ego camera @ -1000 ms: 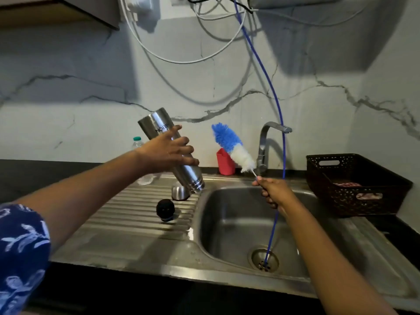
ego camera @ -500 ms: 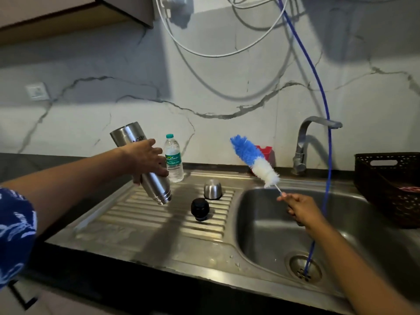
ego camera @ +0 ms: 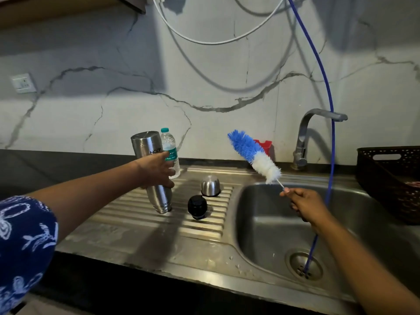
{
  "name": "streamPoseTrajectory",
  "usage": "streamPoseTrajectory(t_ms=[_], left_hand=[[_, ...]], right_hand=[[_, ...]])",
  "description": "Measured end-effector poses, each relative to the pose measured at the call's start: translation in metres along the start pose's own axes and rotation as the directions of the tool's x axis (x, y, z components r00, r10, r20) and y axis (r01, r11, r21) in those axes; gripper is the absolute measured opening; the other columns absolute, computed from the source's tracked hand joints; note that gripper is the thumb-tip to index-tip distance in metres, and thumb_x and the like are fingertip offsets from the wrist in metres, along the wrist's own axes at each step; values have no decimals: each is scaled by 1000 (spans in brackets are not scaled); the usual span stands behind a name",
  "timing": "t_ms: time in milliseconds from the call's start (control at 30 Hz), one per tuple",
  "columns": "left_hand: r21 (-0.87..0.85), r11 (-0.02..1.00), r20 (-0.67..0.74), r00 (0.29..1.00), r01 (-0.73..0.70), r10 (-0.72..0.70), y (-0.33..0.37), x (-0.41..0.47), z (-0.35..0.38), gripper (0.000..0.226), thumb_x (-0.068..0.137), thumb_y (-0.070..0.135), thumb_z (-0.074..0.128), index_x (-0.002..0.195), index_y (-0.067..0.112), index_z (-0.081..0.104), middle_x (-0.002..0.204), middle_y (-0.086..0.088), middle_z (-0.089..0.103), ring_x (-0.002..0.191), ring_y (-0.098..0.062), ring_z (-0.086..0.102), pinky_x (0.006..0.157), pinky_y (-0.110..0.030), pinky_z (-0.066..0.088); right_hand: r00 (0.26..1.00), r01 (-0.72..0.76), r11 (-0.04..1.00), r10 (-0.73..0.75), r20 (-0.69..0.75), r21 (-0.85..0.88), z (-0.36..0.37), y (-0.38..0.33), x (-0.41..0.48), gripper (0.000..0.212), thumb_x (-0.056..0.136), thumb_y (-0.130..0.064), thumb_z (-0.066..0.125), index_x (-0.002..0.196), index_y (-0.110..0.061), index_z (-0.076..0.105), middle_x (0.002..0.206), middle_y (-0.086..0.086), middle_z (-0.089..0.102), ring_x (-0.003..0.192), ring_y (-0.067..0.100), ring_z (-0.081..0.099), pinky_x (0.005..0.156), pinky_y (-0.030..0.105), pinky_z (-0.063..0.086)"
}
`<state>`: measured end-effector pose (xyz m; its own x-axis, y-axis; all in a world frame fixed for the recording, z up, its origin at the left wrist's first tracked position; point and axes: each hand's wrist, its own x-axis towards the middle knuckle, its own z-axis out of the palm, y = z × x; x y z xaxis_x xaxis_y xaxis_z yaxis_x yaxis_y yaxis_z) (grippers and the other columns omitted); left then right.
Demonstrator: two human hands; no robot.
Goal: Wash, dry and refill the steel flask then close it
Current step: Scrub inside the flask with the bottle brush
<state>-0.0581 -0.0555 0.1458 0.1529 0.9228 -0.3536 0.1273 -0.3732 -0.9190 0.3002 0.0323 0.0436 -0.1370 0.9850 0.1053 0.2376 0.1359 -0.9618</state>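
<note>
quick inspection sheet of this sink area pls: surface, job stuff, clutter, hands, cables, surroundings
Surface: steel drainboard left of the sink; white specks near the front edge.
Job's things: flask upside down, mouth at the drainboard, contact unclear; black stopper and steel cap sit apart beside it; water bottle stands behind.
Clutter: red cup behind the brush; dark basket at right.
Hands: left hand grips the flask; right hand holds the brush by its wire handle over the sink.
Cables: blue hose runs down into the drain; white cable loops on the wall.
Surroundings: tap, socket.
</note>
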Motion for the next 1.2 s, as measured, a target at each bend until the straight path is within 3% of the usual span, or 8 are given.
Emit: streamPoseTrajectory(t_ms=[467,733,833,900,1000,1100,1200], left_hand=[[-41,997,30,997,-64,66,-7,5,-3,68,82,47,66,141,33,34,132,1,50,123,-25,44,98,-44,28],[-113,993,-12,1000,-16,15,-8,-2,-5,66,85,53,57,143,31,32,137,2,48,129,-25,40,110,-51,18],[-224,974,-42,998,38,-48,-12,-8,-10,68,86,55,54,146,35,27,146,5,40,138,-21,31,116,-50,11],[-358,931,-146,980,74,-134,-15,-9,-18,63,88,57,49,145,38,30,145,9,41,137,-17,33,117,-43,14],[-665,743,-260,907,82,-333,-15,7,-35,53,92,51,47,142,35,37,137,8,51,125,-15,45,103,-33,34],[-925,360,-45,904,123,-425,1,47,-50,55,93,44,53,144,29,36,140,-3,47,128,-22,44,101,-36,39],[-976,39,187,913,215,-362,23,96,-56,68,91,37,60,149,23,27,149,-15,34,134,-31,37,106,-36,34]], right_hand=[[999,27,999,-26,19,-30,-1,-3,-3,26,95,-22,53,99,-2,69,53,0,41,48,11,32,31,9,25],[1000,8,999,-6,30,-40,-1,0,-1,26,94,-26,53,98,-5,69,55,-1,43,50,11,33,32,8,25],[1000,3,999,-2,30,-34,-1,1,-1,26,94,-25,53,98,-6,69,53,-1,42,48,10,33,32,10,25],[1000,-7,1000,8,21,-19,-1,3,-1,25,94,-24,54,97,-4,69,51,0,41,41,7,33,31,10,24],[1000,-14,1000,14,16,-14,-3,4,-3,25,94,-22,54,97,-3,69,50,1,39,36,4,31,32,11,24],[1000,-2,1000,2,10,-17,-6,4,-6,24,95,-22,53,96,-3,68,52,3,38,45,11,31,32,11,24],[1000,23,999,-23,1,-30,-8,3,-5,23,95,-21,53,94,-5,68,53,3,41,46,11,33,33,11,26]])
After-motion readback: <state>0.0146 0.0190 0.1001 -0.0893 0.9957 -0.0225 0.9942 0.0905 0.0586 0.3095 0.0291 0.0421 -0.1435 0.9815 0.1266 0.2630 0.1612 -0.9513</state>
